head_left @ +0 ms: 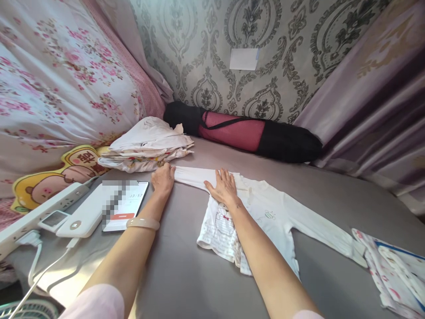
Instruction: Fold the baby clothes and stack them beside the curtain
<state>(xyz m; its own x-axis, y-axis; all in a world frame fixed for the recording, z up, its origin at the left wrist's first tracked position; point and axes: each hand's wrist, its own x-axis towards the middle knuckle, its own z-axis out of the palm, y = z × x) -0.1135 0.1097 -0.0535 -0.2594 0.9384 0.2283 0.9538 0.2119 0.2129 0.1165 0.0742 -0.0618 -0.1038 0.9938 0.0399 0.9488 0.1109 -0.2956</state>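
A small white long-sleeved shirt [265, 208] with a printed bear lies spread on the grey sheet. My left hand [163, 178] is closed around the cuff of its left-lying sleeve, which is stretched out straight. Flat on the shirt near that sleeve's shoulder rests my right hand [223, 187], fingers spread, palm down. The other sleeve [327, 232] reaches out to the right, its cuff beside a folded patterned cloth [395, 270]. My right forearm covers part of the shirt's front.
A pile of folded light clothes [149, 144] sits behind my left hand. Left of my arm lie a phone [128, 206], a white power bank [81, 215] and a power strip [40, 217] with cables. Along the wall stretches a black and red bag [235, 133].
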